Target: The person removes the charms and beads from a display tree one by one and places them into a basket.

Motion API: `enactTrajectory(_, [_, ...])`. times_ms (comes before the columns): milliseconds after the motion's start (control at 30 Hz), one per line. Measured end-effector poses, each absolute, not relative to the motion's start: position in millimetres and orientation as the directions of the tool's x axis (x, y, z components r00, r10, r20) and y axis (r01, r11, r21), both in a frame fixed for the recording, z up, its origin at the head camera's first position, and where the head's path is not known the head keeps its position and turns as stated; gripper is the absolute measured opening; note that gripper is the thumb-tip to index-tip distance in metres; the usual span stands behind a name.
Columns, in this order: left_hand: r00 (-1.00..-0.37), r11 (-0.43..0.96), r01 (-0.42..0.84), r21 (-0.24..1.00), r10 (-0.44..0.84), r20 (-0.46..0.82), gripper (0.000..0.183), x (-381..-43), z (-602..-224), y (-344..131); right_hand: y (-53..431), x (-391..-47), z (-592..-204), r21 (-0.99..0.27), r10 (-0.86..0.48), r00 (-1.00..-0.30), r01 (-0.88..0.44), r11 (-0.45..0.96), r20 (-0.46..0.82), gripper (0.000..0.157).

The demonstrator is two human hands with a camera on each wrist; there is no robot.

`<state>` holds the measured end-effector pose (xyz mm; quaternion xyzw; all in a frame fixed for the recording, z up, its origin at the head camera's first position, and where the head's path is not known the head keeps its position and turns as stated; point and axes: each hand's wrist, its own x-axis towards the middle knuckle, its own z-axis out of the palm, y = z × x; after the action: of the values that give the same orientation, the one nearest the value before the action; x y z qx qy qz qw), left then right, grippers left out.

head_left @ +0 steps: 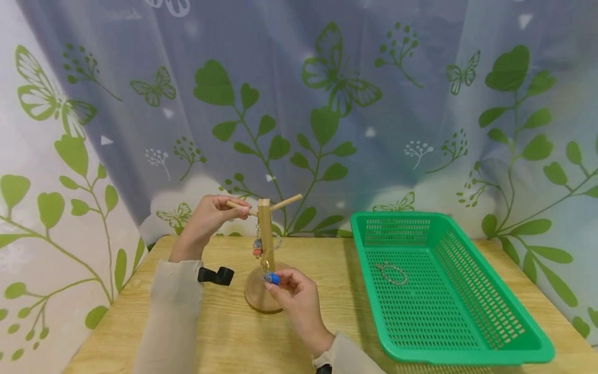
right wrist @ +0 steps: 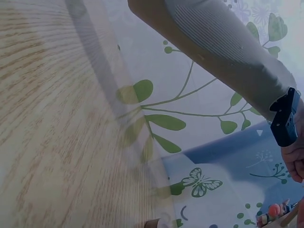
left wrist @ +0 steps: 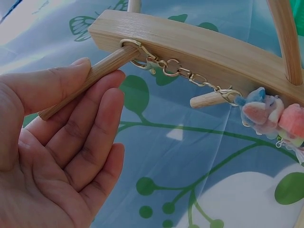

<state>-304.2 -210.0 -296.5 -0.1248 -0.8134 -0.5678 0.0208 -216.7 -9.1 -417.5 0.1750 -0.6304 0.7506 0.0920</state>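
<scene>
A wooden peg stand (head_left: 265,228) with a round base stands on the table. My left hand (head_left: 212,215) pinches its upper left peg (left wrist: 90,80) between thumb and fingers. Around that peg hangs the gold clasp (left wrist: 135,52) of a keychain, its chain leading to blue and pink charms (left wrist: 261,111) beside the post. Low in front of the stand, my right hand (head_left: 299,301) pinches a small blue charm (head_left: 272,279), with a gold ring (head_left: 265,265) just above it at the post. The right wrist view shows my left sleeve (right wrist: 218,52) but not my right hand.
To the right sits a green plastic basket (head_left: 448,354) with a beaded bracelet (head_left: 394,274) in it. Another peg (head_left: 287,201) sticks out at the stand's upper right, and a pale bracelet (head_left: 278,241) hangs behind the post. A patterned curtain (head_left: 289,104) backs the table.
</scene>
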Motion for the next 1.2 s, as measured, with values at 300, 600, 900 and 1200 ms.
enactTrajectory(300, [-0.964, 0.305, 0.239, 0.922, 0.189, 0.187, 0.031, -305.6, -297.6, -209.9, -7.5, -211.7, -411.3, -0.896, -0.075, -0.913, -0.375, -0.238, 0.402, 0.017])
enactTrajectory(600, [-0.966, 0.324, 0.236, 0.916, 0.18, 0.185, 0.03, -304.8, -297.7, -210.0, -1.0, -205.1, -407.0, -0.914, -0.106, -0.927, -0.327, -0.241, 0.36, 0.018])
enactTrajectory(900, [-0.97, 0.331, 0.219, 0.918, 0.178, 0.168, 0.028, -305.5, -297.3, -209.2, 20.4, -197.2, -389.6, -0.925, -0.088, -0.935, -0.32, -0.203, 0.343, 0.018])
enactTrajectory(1200, [-0.965, 0.346, 0.237, 0.908, 0.196, 0.177, 0.03, -305.7, -296.3, -211.7, 42.1, -201.4, -381.7, -0.909, -0.062, -0.921, -0.367, -0.195, 0.385, 0.018])
